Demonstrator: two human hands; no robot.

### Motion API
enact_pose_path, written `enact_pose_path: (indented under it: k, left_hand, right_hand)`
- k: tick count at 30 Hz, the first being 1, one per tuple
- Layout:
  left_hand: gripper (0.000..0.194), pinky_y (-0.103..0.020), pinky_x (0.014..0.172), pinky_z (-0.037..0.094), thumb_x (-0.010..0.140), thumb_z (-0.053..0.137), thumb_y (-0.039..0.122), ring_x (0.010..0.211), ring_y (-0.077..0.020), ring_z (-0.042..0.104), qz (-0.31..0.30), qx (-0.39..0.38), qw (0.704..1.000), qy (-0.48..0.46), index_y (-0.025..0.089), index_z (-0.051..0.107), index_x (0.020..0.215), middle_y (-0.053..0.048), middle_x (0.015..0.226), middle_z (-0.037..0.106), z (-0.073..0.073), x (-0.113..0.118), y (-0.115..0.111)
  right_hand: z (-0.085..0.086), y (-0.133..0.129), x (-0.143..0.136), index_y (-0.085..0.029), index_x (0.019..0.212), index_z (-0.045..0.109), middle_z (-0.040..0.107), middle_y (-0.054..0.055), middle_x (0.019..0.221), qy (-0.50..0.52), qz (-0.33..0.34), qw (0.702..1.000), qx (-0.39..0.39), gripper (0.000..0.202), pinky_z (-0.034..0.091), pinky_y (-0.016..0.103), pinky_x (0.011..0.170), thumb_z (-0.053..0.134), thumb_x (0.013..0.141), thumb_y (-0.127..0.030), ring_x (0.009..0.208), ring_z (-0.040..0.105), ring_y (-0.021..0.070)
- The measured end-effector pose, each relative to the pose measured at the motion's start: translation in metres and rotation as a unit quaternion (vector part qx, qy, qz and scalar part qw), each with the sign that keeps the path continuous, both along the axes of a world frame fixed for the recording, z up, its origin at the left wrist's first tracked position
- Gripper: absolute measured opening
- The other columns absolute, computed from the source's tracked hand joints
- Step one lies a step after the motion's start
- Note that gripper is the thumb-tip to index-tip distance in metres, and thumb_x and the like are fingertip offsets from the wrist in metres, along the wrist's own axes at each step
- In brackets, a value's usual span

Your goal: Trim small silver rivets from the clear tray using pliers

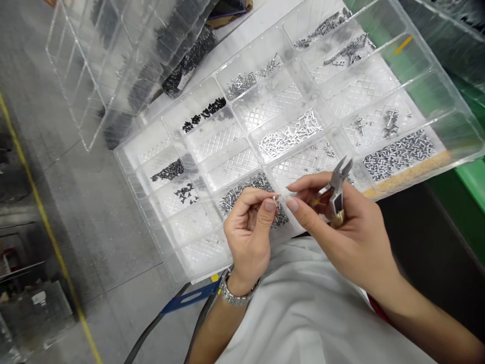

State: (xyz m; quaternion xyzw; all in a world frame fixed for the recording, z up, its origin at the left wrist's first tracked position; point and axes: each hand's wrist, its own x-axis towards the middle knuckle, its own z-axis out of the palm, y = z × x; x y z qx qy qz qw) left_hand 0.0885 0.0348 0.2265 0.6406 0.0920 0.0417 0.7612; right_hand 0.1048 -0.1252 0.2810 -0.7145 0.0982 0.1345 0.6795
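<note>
My left hand [248, 227], with a metal watch band on its wrist, pinches a tiny metal piece [274, 197] between thumb and index finger. Just right of it, my right hand [337, 217] holds small cutting pliers [336, 189] in its palm, jaws pointing up and away. The thumb and index fingertips of that hand are slightly apart, close to the tiny piece. Both hands are over the near edge of a clear compartment tray [172, 247]. Beneath and behind my left hand lies a heap of small metal pins [246, 189].
Other compartments hold black screws [204, 114], white metal clips [291, 134] and short silver screws [397, 154]. Another clear divided box [89, 65] stands at the upper left. Green surfaces [470, 187] are at the right. A blue chair part [189, 298] sits below the tray.
</note>
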Motion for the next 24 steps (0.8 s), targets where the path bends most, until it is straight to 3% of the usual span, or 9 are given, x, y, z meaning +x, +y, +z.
enact_pose_path:
  k: [5,12,18,24]
  left_hand:
    - [0.010,-0.024,0.075,0.053,0.108,0.078,0.034,0.087,-0.0138,0.064,0.013,0.013,1.000,0.007,0.026,0.084,0.108,-0.003,0.099,0.071,0.000,0.000,-0.002]
    - [0.007,-0.022,0.074,0.052,0.109,0.076,0.030,0.084,-0.0123,0.062,0.008,-0.005,0.999,0.050,0.028,0.083,0.110,-0.002,0.100,0.069,0.009,-0.008,0.005]
    - [0.007,-0.020,0.079,0.054,0.110,0.074,0.029,0.088,-0.0122,0.063,0.026,0.106,0.991,0.073,0.027,0.081,0.108,-0.001,0.098,0.069,0.019,-0.019,0.030]
    - [0.012,-0.024,0.084,0.055,0.110,0.070,0.020,0.096,-0.0145,0.067,0.007,0.177,0.983,0.041,0.029,0.078,0.113,-0.001,0.099,0.070,0.017,-0.036,0.058]
  right_hand:
    - [-0.011,0.001,-0.001,-0.032,0.124,0.081,0.073,0.001,0.097,-0.041,0.013,0.999,0.000,0.020,0.054,0.027,0.065,0.084,0.104,-0.034,0.081,0.066,0.0160]
    - [-0.015,-0.010,-0.002,-0.030,0.114,0.081,0.070,0.000,0.087,-0.034,-0.065,0.995,-0.065,0.011,0.053,0.029,0.067,0.080,0.106,-0.038,0.074,0.062,0.0155]
    - [-0.018,-0.021,0.016,-0.028,0.110,0.079,0.068,0.000,0.079,-0.044,-0.067,0.990,-0.117,0.024,0.049,0.029,0.060,0.079,0.104,-0.051,0.068,0.061,0.0162]
    - [-0.018,-0.017,0.045,-0.028,0.104,0.077,0.070,0.001,0.081,-0.096,-0.036,0.976,-0.190,0.026,0.052,0.033,0.067,0.076,0.105,-0.054,0.077,0.067,0.0197]
